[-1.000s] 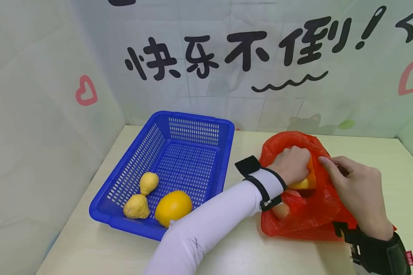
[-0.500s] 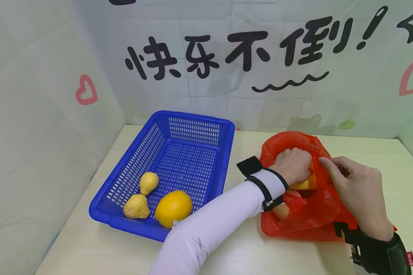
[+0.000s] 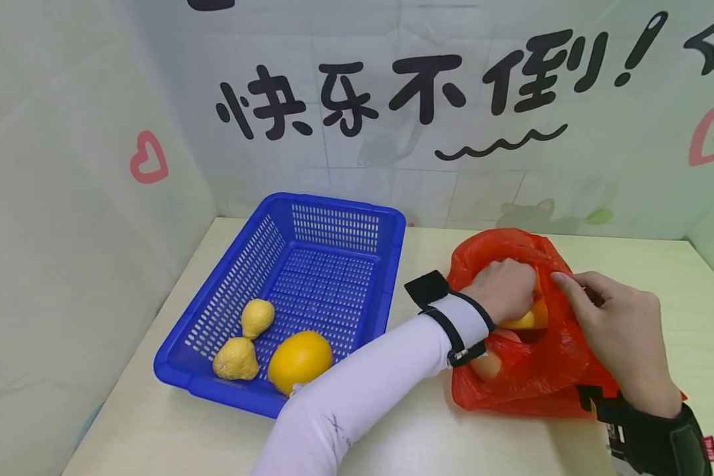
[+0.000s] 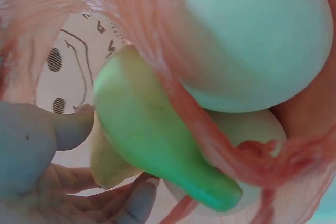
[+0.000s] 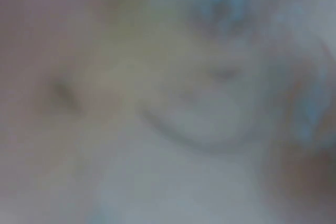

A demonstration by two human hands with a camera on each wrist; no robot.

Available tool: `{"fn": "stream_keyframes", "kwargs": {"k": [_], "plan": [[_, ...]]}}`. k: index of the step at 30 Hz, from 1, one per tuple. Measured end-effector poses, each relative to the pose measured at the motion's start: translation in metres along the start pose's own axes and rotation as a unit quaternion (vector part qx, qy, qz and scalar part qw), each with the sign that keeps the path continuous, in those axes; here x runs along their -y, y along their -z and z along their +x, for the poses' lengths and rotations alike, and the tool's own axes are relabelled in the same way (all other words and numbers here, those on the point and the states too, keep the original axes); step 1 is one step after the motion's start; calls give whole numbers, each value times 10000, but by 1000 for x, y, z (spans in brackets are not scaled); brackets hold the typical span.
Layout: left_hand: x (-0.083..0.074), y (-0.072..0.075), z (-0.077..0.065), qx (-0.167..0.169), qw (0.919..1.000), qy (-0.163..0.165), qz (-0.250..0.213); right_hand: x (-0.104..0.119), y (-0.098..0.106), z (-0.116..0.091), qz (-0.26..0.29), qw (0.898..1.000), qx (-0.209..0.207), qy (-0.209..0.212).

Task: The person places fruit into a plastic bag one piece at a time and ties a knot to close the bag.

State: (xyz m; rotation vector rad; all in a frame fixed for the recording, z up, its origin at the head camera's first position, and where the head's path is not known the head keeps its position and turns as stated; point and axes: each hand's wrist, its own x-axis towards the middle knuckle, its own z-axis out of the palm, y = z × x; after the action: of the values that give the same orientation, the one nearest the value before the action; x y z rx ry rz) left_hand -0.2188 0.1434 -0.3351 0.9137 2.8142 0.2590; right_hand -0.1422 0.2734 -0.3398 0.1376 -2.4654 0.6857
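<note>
A red plastic bag (image 3: 512,390) stands on the right of the table, its mouth gaping. My left hand (image 3: 504,291) reaches into it, fingers hidden in the head view. In the left wrist view, that hand's thumb and curled fingers close round a pale yellow fruit (image 4: 106,156), partly covered by a smooth green, long-necked fruit (image 4: 142,119). Large round pale fruits (image 4: 257,40) lie behind a bag fold. A yellow-orange fruit (image 3: 526,320) shows inside the bag's mouth. My right hand (image 3: 621,330) pinches the bag's right rim between thumb and fingers. The right wrist view is too blurred to read.
A blue perforated plastic basket (image 3: 175,367) sits left of the bag. It holds two small knobbly yellow fruits (image 3: 236,359) and a larger smooth yellow-orange fruit (image 3: 300,360). My left forearm (image 3: 369,383) crosses in front of it. A printed cloth (image 3: 363,178) hangs behind the table.
Almost nothing differs. My left hand and forearm shift very slightly back and forth at the bag's mouth; the right hand, bag and basket stay put.
</note>
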Motion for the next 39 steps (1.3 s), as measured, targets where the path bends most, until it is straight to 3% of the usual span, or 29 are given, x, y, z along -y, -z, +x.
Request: {"fn": "stream_keyframes", "kwargs": {"k": [15, 19, 23, 26, 29, 35, 39], "plan": [[0, 13, -15, 712, 9975, -20, -9, 1, 0, -1, -5, 10000, 24, -1], [8, 25, -24, 1149, 9930, -284, 8, 0, 1, 0, 7, 10000, 78, -31], [16, 39, -35, 1395, 9858, -913, 192, -1, 2, 1, 28, 9998, 145, -110], [22, 49, -43, 1281, 9823, -1358, 164, -1, 1, 0, -7, 9999, 119, -83], [29, 59, -52, 1102, 9816, -1555, -140, -1, 1, -1, -35, 9999, 119, -74], [54, 78, -72, 759, 9831, -1618, -392, 0, 0, 0, -74, 9996, 208, -203], [73, 88, -85, 696, 9864, -1436, -402, 0, 0, 1, -87, 9996, 192, -207]]}}
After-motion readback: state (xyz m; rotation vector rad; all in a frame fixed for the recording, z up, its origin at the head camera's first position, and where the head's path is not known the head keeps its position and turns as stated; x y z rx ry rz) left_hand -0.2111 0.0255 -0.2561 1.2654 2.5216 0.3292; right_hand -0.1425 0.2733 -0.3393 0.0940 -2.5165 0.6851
